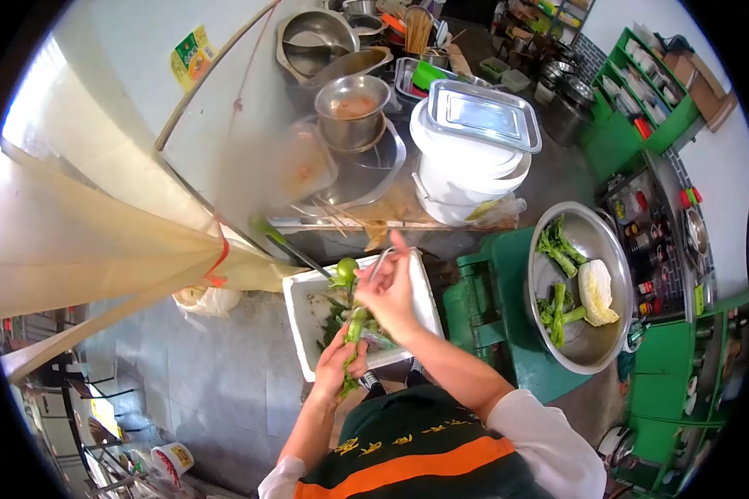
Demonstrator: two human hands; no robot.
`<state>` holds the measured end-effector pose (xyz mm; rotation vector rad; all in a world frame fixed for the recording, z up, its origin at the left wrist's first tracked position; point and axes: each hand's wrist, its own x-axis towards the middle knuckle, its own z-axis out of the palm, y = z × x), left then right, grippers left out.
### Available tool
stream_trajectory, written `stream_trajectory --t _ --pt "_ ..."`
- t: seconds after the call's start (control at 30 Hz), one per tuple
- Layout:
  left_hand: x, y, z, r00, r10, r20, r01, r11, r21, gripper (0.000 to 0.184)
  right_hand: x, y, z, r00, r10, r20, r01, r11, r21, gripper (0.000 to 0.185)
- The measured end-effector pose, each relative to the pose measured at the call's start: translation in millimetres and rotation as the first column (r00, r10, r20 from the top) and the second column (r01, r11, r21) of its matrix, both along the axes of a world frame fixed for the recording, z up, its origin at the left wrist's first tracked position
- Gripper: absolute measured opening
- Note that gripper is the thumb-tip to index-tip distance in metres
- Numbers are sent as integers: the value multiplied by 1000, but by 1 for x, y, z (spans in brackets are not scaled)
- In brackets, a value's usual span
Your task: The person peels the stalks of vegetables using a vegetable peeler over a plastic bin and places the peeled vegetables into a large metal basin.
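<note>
My left hand [336, 363] is closed round a green stalk [355, 325], a leafy-topped vegetable held upright over a white foam box [432, 309]. My right hand [389, 293], just above and to the right of the stalk, grips a thin metal tool [380, 263]. Its fingers cover most of the tool, so I cannot tell its exact kind. Dark green leaves [334, 322] lie inside the box. A round green thing [346, 269] shows by the box's far edge, near a dark rod with a green end [281, 239].
At the right, a large metal basin [592, 354] on a green stand holds leafy stalks [560, 246] and a Chinese cabbage [596, 292]. Beyond the box stand white buckets [441, 187] under a lidded metal tray [484, 116], and metal pots [352, 125]. A cloth sheet [125, 233] hangs left.
</note>
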<state>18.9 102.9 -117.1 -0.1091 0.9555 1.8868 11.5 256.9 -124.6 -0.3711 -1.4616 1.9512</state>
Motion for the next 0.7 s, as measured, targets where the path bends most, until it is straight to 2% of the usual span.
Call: stream_trajectory --t 0.07,0.13,0.2,0.23,0.27,0.33,0.37,0.47,0.53,0.6,0.63,0.67,0.7 --pt "2 5 -5 998 -11 68 16 997 -73 49 5 -16 3 992 80 97 -101 967 232 86" --pt "3 7 1 999 13 49 -9 997 -78 48 0 -12 7 996 50 73 -67 963 262 86" --pt "5 4 4 999 37 9 -37 998 -44 44 -12 11 1 997 -75 21 70 983 168 83" --pt "8 2 7 999 39 14 -38 998 -50 44 -21 29 -3 977 -210 44 204 973 108 82" --pt "9 1 11 999 15 32 -15 1000 11 44 -28 46 -1 925 -366 102 341 918 202 81" --pt "6 1 12 999 -2 38 -1 997 73 44 -29 65 -26 934 -329 138 335 942 -16 78" --pt "8 2 9 998 31 58 -35 997 73 45 -28 60 -25 937 -321 141 326 945 -17 78" --pt "8 5 0 995 49 92 -58 994 97 43 -16 27 -6 988 -154 13 153 966 -207 75" --pt "9 7 -1 989 51 138 -63 994 84 38 -1 3 4 996 23 92 -12 994 -112 80" --pt "9 4 -13 988 32 148 -47 994 102 39 6 -13 10 988 46 146 -81 967 242 80" --pt "9 3 -17 987 21 158 -41 992 122 40 6 -11 6 981 69 179 -125 939 321 83" --pt "8 3 -13 987 21 156 -41 992 123 40 1 -5 4 982 69 177 -124 938 322 83" --pt "8 2 -6 990 20 139 -37 992 117 38 -9 6 2 985 -68 159 26 967 253 79"
